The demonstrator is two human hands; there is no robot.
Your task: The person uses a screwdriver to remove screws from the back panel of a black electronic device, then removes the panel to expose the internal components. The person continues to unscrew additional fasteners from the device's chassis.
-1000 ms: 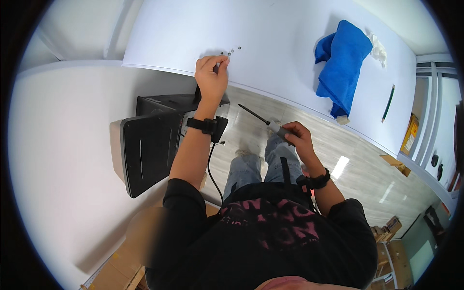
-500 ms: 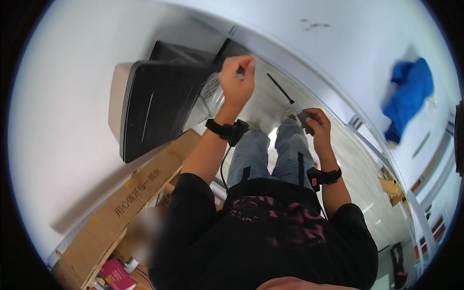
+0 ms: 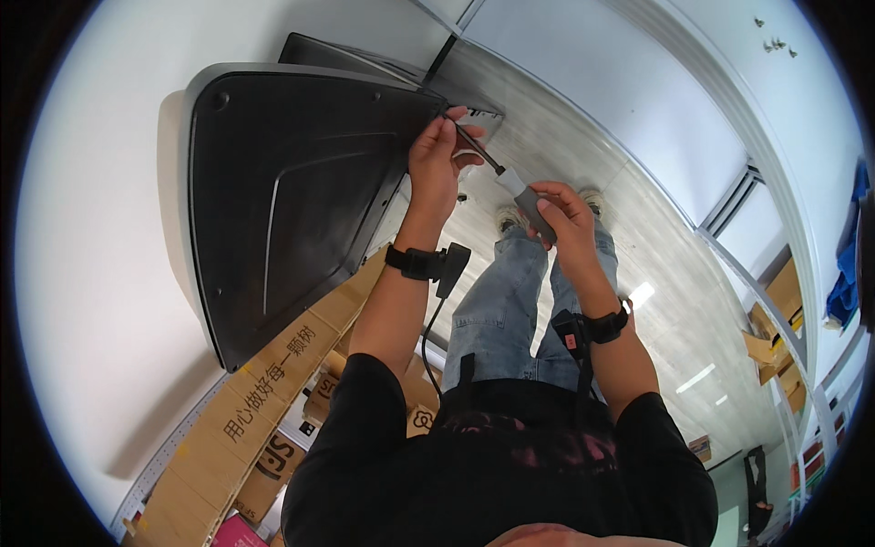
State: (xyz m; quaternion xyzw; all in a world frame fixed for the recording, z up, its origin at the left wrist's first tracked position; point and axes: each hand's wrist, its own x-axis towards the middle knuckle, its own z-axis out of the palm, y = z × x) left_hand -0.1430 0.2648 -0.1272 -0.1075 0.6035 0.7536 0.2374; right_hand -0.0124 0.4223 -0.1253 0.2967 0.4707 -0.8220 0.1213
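Note:
My right hand (image 3: 562, 219) is wrapped around the grey handle of a screwdriver (image 3: 524, 198). Its thin dark shaft points up and left to my left hand (image 3: 436, 164). There the thumb and forefinger pinch together right at the tip, beside the edge of a large black panel (image 3: 337, 173). Anything small between those fingertips is hidden, and the other fingers curl loosely near the shaft. The panel stands tilted, has rounded corners and a raised outline, and shows a beige side behind.
Several small screws (image 3: 779, 46) lie on a white surface at the far right. A long cardboard box (image 3: 255, 401) borders the left, with smaller cartons (image 3: 273, 469) beside it. Blue cloth (image 3: 848, 273) shows at the right rim. A cable hangs from my left wristband (image 3: 427, 263).
Both hands have come together: the screwdriver tip has moved to my left fingertips, now at the panel's edge. My view has shifted, showing more of the panel and the screws higher at right.

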